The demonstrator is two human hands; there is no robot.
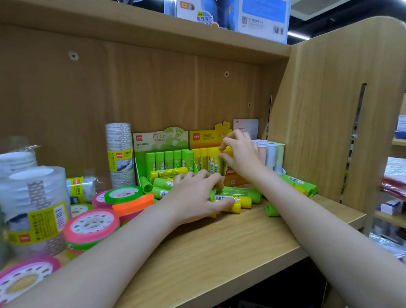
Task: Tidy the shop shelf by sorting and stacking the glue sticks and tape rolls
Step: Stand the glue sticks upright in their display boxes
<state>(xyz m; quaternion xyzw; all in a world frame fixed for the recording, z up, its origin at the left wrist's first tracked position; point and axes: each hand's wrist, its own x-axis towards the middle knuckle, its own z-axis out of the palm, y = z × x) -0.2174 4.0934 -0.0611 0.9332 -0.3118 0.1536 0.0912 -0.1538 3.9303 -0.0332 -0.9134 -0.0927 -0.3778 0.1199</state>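
On the wooden shelf, the left hand curls its grip around a yellow glue stick lying among loose green glue sticks. The right hand pinches an upright stick in the yellow display box. Tape rolls are stacked at left.

There is one camera, worn on the person's head. It looks forward and a little down into a wooden shelf, from very close. Both arms reach in from 6 o'clock toward 12 o'clock. The wide lens bends the edges. The side panel stands at 3 o'clock.
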